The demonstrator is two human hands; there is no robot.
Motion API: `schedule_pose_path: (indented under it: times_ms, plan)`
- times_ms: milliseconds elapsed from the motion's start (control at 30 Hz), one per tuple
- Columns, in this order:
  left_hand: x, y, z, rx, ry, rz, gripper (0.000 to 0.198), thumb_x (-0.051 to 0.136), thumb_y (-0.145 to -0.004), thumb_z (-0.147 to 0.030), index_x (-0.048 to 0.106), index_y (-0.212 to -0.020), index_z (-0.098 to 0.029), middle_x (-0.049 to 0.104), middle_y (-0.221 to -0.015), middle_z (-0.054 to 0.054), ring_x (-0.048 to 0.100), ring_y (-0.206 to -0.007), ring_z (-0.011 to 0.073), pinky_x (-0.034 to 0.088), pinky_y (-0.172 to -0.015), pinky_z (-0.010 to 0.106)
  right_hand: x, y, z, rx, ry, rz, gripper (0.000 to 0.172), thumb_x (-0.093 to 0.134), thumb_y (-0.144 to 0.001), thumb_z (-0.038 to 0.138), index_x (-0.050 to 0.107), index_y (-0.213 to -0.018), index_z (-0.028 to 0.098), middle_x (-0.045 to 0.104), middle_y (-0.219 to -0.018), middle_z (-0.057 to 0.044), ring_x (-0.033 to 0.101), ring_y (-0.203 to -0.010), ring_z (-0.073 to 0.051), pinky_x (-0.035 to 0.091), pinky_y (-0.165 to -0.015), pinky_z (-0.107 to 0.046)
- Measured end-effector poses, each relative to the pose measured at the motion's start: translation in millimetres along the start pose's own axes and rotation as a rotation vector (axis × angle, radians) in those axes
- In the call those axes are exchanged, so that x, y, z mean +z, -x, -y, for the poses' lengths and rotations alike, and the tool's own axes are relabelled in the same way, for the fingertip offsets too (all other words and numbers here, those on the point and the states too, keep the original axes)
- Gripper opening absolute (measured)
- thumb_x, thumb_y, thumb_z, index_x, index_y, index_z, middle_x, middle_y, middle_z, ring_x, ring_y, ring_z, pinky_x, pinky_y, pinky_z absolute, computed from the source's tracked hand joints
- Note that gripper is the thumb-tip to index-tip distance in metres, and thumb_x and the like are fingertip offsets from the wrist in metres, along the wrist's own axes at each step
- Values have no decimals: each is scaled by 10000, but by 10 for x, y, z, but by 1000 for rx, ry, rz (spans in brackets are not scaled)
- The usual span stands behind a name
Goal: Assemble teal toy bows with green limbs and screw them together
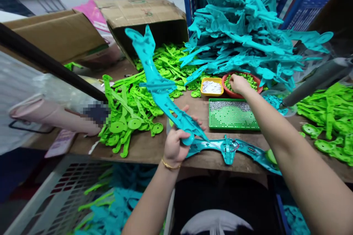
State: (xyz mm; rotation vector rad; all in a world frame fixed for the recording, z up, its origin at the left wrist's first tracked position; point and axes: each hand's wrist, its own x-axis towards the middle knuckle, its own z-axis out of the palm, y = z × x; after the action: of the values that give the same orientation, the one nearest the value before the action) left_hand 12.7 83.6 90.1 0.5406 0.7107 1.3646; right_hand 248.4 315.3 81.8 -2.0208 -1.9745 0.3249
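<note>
The left hand point(178, 141) is clamped on the lower end of a long, curved teal plastic part point(158, 80); the held part slants up and away over the tabletop point(154, 150), forked end uppermost. The right hand point(238, 83) is well apart from the left, with its fingertips down in a round red bowl point(230, 93) of small green pieces (whether the fingers grip a piece cannot be told).

A 2nd curved teal part point(228, 150) lies along the near edge of the tabletop, its hollow side up, with thin wires near its middle and a round green disc point(271, 156) at its right end. The lower tip of the held part overlaps it in view; contact cannot be confirmed.

Inward from the near edge, beyond the 2nd part, is a rectangular green perforated tray point(231, 119) with small silvery pieces point(228, 105) along its far side. Just beyond this tray are the red bowl and, to its left, a square yellow tray point(211, 94) of small white pieces.

2 piles of light-green flat plastic parts flank the work: a left pile point(135, 102), reaching the near left corner area, and a right pile point(331, 117). A tall heap of teal plastic parts point(234, 44) stands toward the far side.
</note>
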Motion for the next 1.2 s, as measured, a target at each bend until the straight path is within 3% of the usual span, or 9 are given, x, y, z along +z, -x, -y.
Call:
schedule_pose_path:
  times_ms: [133, 167, 300, 400, 600, 833, 1000, 1100, 1200]
  plan:
    - [-69, 15, 85, 113, -5, -49, 744, 629, -575, -105, 515, -1299, -234, 666, -855, 9, 654, -755, 178, 575, -720, 367, -162, 611, 284, -48, -290, -168, 355, 333, -971, 323, 563, -1144, 116, 651, -1001, -141, 606, -879, -200, 467, -797, -365]
    - [-86, 18, 117, 134, -13, -48, 710, 669, -615, -153, 509, -1302, -236, 661, -845, 6, 648, -727, 166, 571, -699, 348, -183, 855, 368, -89, -476, -125, 335, 396, -952, 364, 597, -1079, 128, 654, -935, -112, 607, -791, -177, 479, -740, -342]
    - [-101, 14, 256, 142, -30, -52, 657, 691, -741, -571, 506, -1283, -248, 664, -820, 5, 648, -696, 162, 565, -681, 332, -165, 1870, 597, -202, -906, 436, 390, 669, -784, 395, 647, -1099, 165, 663, -807, -37, 615, -679, -142, 508, -661, -300]
    - [-79, 18, 343, 196, -63, -104, 668, 553, -771, -728, 538, -1224, -237, 683, -807, 21, 663, -719, 174, 560, -687, 319, -11, 2315, 614, -231, -1021, 472, 355, 618, -826, 378, 629, -1128, 192, 679, -875, -35, 623, -681, -126, 516, -638, -282]
    - [-38, 70, 451, 289, -145, -88, 573, 521, -822, -689, 538, -1201, -259, 699, -840, 25, 692, -855, 203, 556, -774, 334, 297, 2412, 530, -125, -1050, 278, 249, 567, -873, 447, 594, -896, 200, 594, -651, 19, 530, -542, -92, 433, -502, -225]
    - [7, 89, 504, 283, -196, -91, 581, 486, -838, -695, 566, -1178, -231, 718, -937, 55, 677, -988, 233, 546, -862, 363, 350, 2427, 547, -217, -1026, 316, 242, 515, -902, 438, 593, -941, 212, 633, -756, -12, 562, -587, -114, 465, -540, -249]
    - [21, 70, 499, 243, -158, -118, 549, 513, -834, -681, 593, -1132, -226, 706, -978, 60, 665, -1004, 228, 537, -848, 337, 387, 2482, 597, -240, -914, 257, 206, 506, -905, 420, 576, -922, 227, 671, -1096, -71, 571, -614, -116, 487, -598, -290]
    - [59, 75, 495, 230, -107, -111, 581, 541, -813, -686, 582, -1179, -236, 706, -916, 53, 674, -971, 232, 545, -783, 328, 390, 2492, 605, -176, -968, 243, 229, 520, -892, 447, 583, -946, 233, 682, -1028, -67, 589, -657, -139, 501, -626, -302]
    - [111, 133, 510, 242, -109, -123, 634, 564, -796, -686, 556, -1251, -245, 705, -893, 64, 659, -1006, 256, 542, -787, 346, 348, 2453, 576, -153, -984, 127, 317, 470, -908, 503, 612, -1001, 234, 667, -1023, -57, 612, -866, -171, 503, -774, -321]
